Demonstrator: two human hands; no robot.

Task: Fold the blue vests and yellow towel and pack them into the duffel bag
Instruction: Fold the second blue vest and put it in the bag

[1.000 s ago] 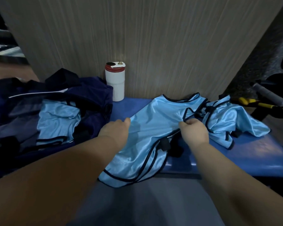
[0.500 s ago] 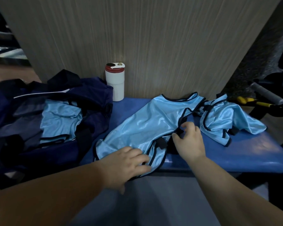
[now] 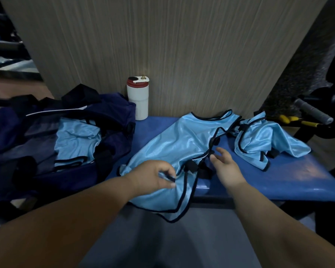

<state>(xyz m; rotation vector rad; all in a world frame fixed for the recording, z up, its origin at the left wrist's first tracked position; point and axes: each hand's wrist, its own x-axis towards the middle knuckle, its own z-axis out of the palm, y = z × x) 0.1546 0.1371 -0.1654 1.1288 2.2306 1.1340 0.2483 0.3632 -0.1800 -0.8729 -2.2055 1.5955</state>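
The spread vest (image 3: 172, 144), right of the bottle (image 3: 138, 101), is shiny light blue with thin black piping along its edges and small black tabs at its side. The crumpled vest (image 3: 263, 138), farther right of the bottle, has the same light-blue sheen and black trim. Left of the bottle, the folded vest (image 3: 75, 136) is light blue edged in black. The duffel bag (image 3: 112, 113) around it is dark navy with black straps and one thin white line. The bottle is white, with a red band under a white lid bearing a black spot and a small gold knob. The worktop (image 3: 278, 171) is glossy mid-blue. Behind the bottle, the wall panel (image 3: 182, 45) is beige-grey with fine vertical streaks.
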